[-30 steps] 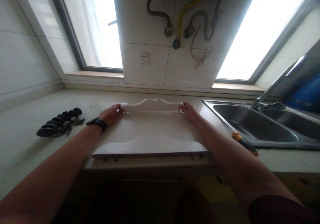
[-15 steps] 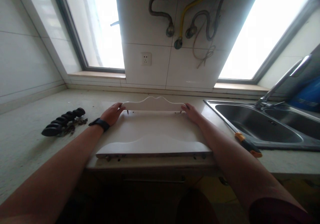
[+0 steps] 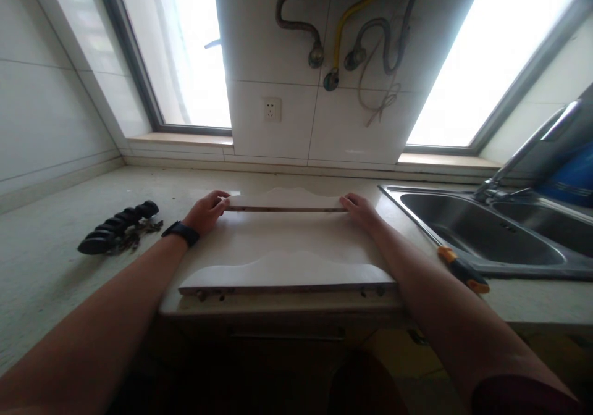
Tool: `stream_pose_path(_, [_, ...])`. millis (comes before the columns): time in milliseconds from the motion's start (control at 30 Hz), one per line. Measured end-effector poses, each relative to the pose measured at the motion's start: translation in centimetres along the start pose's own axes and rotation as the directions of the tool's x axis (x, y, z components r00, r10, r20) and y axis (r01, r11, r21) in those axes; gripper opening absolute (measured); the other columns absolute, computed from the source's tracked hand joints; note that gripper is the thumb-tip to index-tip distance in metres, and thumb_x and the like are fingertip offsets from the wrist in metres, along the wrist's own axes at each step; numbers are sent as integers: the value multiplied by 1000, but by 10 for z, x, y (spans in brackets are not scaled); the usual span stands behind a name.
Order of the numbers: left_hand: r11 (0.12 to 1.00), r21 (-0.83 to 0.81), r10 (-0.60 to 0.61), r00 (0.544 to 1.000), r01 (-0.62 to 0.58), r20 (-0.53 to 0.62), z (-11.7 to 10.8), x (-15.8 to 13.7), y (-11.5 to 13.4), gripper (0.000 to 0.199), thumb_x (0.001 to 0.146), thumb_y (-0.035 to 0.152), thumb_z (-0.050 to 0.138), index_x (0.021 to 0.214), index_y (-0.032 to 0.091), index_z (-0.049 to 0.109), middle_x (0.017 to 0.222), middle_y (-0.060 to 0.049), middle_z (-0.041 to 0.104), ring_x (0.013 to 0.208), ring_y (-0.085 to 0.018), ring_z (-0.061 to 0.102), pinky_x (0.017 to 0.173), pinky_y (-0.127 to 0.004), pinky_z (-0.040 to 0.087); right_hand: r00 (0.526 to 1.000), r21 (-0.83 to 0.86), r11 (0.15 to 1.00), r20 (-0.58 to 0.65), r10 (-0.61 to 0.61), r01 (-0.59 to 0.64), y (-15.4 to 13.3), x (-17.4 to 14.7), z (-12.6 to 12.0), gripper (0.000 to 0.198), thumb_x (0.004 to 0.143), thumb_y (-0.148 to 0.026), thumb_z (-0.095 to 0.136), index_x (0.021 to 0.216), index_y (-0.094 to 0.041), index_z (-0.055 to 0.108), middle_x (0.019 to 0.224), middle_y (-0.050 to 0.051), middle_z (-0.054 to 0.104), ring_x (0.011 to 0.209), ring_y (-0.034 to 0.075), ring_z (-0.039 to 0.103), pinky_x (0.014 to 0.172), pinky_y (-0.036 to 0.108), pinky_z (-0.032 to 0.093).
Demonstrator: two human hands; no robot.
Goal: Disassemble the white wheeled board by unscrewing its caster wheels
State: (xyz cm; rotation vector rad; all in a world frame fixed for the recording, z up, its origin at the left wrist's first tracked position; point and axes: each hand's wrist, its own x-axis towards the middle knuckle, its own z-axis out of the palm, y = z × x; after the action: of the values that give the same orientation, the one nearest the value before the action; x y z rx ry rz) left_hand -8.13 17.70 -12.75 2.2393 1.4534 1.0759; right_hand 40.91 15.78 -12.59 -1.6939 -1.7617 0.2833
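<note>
Both hands grip the far white panel with a wavy top edge (image 3: 287,201), one at each end. My left hand (image 3: 207,211), with a black watch on its wrist, is closed on the panel's left end. At the right end, my right hand (image 3: 360,210) has its fingers closed on the same panel. Between my forearms lies a flat white board (image 3: 287,233) on the counter. Along its near edge sits a second wavy white panel (image 3: 287,273), with small holes and fittings in the strip below it.
Black round wheel-like parts (image 3: 118,226) and a small pile of hardware (image 3: 136,234) lie on the counter at left. To the right are a screwdriver with an orange and black handle (image 3: 463,270), a steel double sink (image 3: 477,226) and a faucet (image 3: 523,155).
The far panel has tilted backward and now lies lower, its bottom edge facing me. The pegs seen under it before no longer show. Both hands stay at its ends.
</note>
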Motion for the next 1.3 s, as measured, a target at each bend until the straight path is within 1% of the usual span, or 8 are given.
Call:
stream_pose_path(133, [1000,14,-2,999,1,44,-4,-6,0,46,94,52,43,113,16,64,69,0,63,64,-19,58,64,-29,45,999,-4,1000,50,-12,12,-2,-4,-2,37,96,-41,64,122,-15,64,123,7,65,105,26,66,88,44,57])
stream_pose_path(333, [996,82,6,991,-18,136,-8,-8,2,46,89,50,43,106,19,72,100,-7,75,93,-27,66,87,-36,48,992,30,999,122,-42,39,2,-4,0,37,96,-41,64,123,-15,64,124,7,65,106,27,66,88,44,57])
stream_pose_path(500, [993,118,-1,981,-22,192,-8,-8,2,46,90,52,43,106,20,73,104,-7,76,95,-28,67,89,-37,47,991,67,998,129,-26,17,7,-1,0,37,96,-40,64,123,-16,64,124,7,65,105,26,66,87,43,58])
stream_pose_path(600, [993,114,13,977,-38,213,-7,-7,1,44,91,52,43,99,20,73,100,-6,76,91,-27,66,86,-35,46,993,79,997,116,6,-15,10,1,-1,37,96,-41,64,123,-16,64,124,7,65,106,26,66,88,43,58])
stream_pose_path(767, [995,90,22,975,-42,221,-8,-8,3,45,93,54,41,81,19,68,80,-4,70,78,-23,60,77,-31,45,994,101,993,86,61,-69,14,3,0,37,97,-39,63,126,-17,62,127,9,64,107,25,65,89,44,57])
stream_pose_path(933, [999,50,9,979,-20,203,-9,-14,9,45,90,57,44,73,19,63,70,-1,64,71,-21,56,70,-29,44,992,144,985,104,76,-91,15,5,2,37,96,-39,64,127,-17,62,127,9,63,108,25,65,89,45,57])
stream_pose_path(1100, [1000,-10,-14,981,16,196,-9,-16,10,49,87,59,46,72,18,67,64,-1,61,69,-21,56,66,-29,45,984,162,978,141,110,-132,14,1,0,38,96,-39,64,126,-17,62,127,9,63,107,26,65,89,45,57])
stream_pose_path(1300, [992,-78,-86,984,99,158,-8,-21,5,55,89,59,45,75,15,74,58,-1,55,61,-19,54,60,-29,43,975,180,971,186,121,-155,13,-5,-3,37,97,-40,63,126,-17,62,126,8,64,107,25,66,89,44,57])
